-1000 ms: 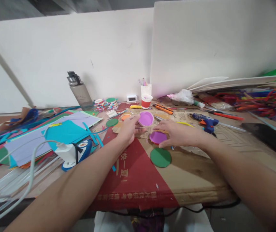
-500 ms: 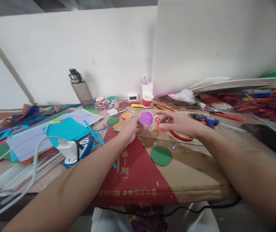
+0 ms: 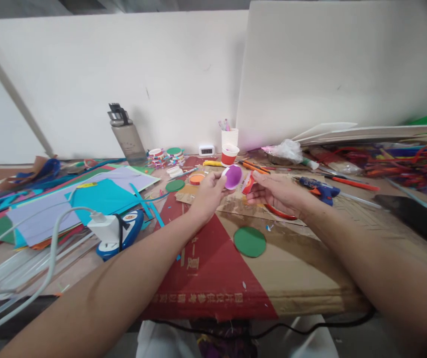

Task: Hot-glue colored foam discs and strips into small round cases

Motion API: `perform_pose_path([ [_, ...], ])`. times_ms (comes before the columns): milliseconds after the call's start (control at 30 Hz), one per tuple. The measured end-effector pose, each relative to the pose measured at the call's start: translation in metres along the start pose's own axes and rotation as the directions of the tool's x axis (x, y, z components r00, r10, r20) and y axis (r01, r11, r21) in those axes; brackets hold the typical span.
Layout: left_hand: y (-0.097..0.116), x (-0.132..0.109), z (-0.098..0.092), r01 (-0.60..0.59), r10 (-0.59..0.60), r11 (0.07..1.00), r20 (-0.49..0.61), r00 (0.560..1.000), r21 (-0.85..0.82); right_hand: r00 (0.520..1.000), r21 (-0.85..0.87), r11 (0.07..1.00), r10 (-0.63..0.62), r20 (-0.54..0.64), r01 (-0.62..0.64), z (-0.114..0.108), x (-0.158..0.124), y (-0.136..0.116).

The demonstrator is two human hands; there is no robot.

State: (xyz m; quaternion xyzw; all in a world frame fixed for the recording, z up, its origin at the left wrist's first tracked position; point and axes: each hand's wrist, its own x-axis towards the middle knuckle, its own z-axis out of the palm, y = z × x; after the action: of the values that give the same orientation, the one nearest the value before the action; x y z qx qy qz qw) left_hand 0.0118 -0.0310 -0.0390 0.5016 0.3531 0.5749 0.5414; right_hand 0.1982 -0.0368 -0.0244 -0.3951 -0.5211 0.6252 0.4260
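My left hand [image 3: 210, 193] is closed on a round purple disc [image 3: 233, 177] with a pale edge, tilted up above the cardboard. Opposite it, my right hand [image 3: 273, 189] pinches a small red-and-white piece [image 3: 248, 183] that looks like cut paper cup. A narrow gap separates the two pieces. Below the hands, a green paper circle [image 3: 250, 241] lies flat on the red and brown cardboard [image 3: 213, 268]. A red curved handle [image 3: 280, 213] shows under my right hand; the rest of that tool is hidden.
Behind the hands stand a red-and-white paper cup [image 3: 230, 155], a small digital clock [image 3: 206, 150] and a grey bottle [image 3: 126, 134]. Coloured paper [image 3: 103, 199] and a power strip [image 3: 122, 233] lie left. On the right are a blue glue gun [image 3: 320, 190] and a black object [image 3: 415, 219].
The purple disc has tilted and risen slightly in my left hand. My right hand has turned, showing more of the red-and-white piece beside the disc.
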Motion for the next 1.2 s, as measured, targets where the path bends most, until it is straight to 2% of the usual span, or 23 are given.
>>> perform_pose_path([
  [233,-0.002,-0.004,0.003,-0.212,0.195,0.957,0.103,0.975,0.197,0.999,0.094,0.995,0.031,-0.04,-0.027,0.011,-0.003,-0.001],
  [533,-0.005,0.001,-0.002,-0.264,0.263,0.889,0.055,0.963,0.375,0.999,0.151,0.988,0.02,0.03,-0.024,0.012,-0.006,-0.003],
  [667,-0.004,-0.004,0.001,-0.331,0.296,0.855,0.149,0.943,0.399,0.999,0.142,0.99,0.005,0.052,-0.012,0.012,-0.006,-0.003],
  [900,-0.002,-0.013,0.007,-0.409,0.322,0.805,0.263,0.91,0.429,1.0,0.154,0.988,-0.028,0.013,0.026,0.017,-0.008,-0.002],
  [1067,0.0,-0.017,0.007,-0.401,0.282,0.838,0.336,0.899,0.37,1.0,0.129,0.991,-0.021,-0.003,0.021,0.017,-0.007,0.0],
  [1200,0.001,-0.015,0.004,-0.375,0.232,0.831,0.357,0.905,0.411,1.0,0.106,0.994,-0.026,0.008,0.025,0.018,-0.007,0.001],
])
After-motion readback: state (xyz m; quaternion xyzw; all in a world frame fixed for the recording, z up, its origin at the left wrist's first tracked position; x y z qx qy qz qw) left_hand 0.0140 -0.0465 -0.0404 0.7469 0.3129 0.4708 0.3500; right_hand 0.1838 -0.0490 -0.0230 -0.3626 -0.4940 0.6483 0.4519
